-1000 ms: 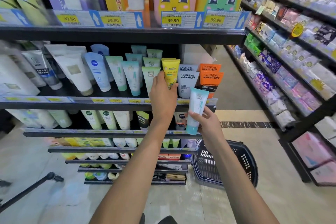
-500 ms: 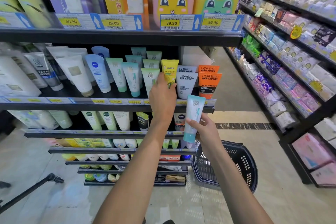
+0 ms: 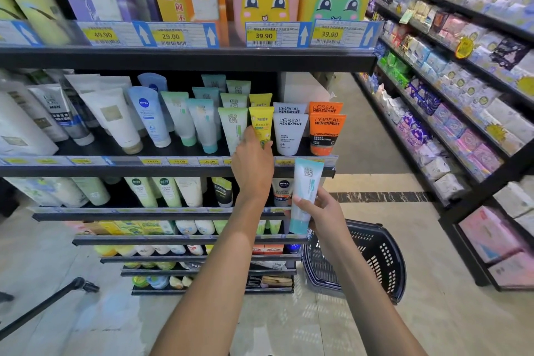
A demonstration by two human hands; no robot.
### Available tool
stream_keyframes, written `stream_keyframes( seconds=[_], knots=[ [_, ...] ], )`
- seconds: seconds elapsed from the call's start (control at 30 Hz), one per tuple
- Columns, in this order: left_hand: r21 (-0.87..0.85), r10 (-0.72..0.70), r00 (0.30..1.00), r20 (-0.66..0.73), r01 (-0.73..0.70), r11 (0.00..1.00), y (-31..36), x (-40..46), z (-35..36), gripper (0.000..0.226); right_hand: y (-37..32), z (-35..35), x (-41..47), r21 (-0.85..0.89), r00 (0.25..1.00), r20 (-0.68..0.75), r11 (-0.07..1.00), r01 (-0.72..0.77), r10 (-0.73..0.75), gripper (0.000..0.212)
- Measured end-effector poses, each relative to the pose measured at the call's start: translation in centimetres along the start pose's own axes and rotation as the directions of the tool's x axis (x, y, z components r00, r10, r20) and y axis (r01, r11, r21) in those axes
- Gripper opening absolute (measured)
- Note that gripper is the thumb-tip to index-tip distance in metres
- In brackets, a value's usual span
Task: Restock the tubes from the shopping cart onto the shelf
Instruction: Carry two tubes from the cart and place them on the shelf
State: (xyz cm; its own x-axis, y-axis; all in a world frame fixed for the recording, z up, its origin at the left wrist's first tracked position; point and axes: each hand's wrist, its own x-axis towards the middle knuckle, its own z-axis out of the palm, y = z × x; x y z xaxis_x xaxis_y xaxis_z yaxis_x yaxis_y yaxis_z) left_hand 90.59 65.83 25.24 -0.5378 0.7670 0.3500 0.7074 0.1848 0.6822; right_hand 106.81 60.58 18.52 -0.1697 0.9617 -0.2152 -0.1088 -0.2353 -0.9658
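The right hand [image 3: 319, 212] has lowered the teal-capped tube [image 3: 305, 195] it grips below the shelf [image 3: 121, 169] edge, above the black basket [image 3: 375, 260], while the left hand [image 3: 252, 166] stays curled around the yellow tube [image 3: 261, 121]. Pale green tubes [image 3: 233, 127] crowd its left. Neighbours read "L'OREAL MEN EXPERT" [image 3: 290, 131] and "NIVEA" [image 3: 148, 115]; price tags [image 3: 263, 35] show 39.90.

Retail shop, toiletries aisle: tiered shelves [image 3: 187, 59] stocked with cosmetic tubes [image 3: 289, 133], fronted by price labels [image 3: 263, 35]; shopping basket [image 3: 372, 257] set on floor.
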Motion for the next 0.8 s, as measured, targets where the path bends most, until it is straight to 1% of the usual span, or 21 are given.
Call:
stream_keyframes(
  seconds=[0.07,0.2,0.33,0.63,0.7,0.8],
  knots=[
    [0.016,-0.001,1.0,0.001,0.001,1.0,0.1,0.1,0.0,0.04,0.2,-0.1,-0.1,-0.001,1.0,-0.009,1.0,-0.006,0.006,0.035],
    [0.053,-0.005,1.0,0.021,0.004,0.999,-0.1,0.0,0.2,0.031,0.3,-0.1,-0.2,-0.003,1.0,-0.015,1.0,-0.022,0.022,0.035],
    [0.099,0.02,0.999,0.032,-0.023,0.995,-0.3,-0.3,0.4,0.03,0.5,-0.1,-0.3,-0.01,0.999,-0.011,0.999,-0.037,0.037,0.037],
    [0.076,0.005,0.999,0.042,-0.009,0.997,-0.5,-0.5,0.2,0.034,1.1,-0.2,-0.6,-0.028,0.998,0.015,0.998,-0.057,0.057,0.038],
    [0.077,0.013,0.999,0.043,-0.016,0.997,-0.5,-0.6,0.0,0.034,1.2,-0.2,-0.7,-0.018,0.998,0.025,0.998,-0.064,0.065,0.037],
    [0.068,0.034,0.998,0.045,-0.037,0.997,-0.8,-1.1,-0.5,0.034,1.4,-0.1,-1.0,-0.015,0.996,0.037,0.997,-0.079,0.079,0.041]
  ],
)
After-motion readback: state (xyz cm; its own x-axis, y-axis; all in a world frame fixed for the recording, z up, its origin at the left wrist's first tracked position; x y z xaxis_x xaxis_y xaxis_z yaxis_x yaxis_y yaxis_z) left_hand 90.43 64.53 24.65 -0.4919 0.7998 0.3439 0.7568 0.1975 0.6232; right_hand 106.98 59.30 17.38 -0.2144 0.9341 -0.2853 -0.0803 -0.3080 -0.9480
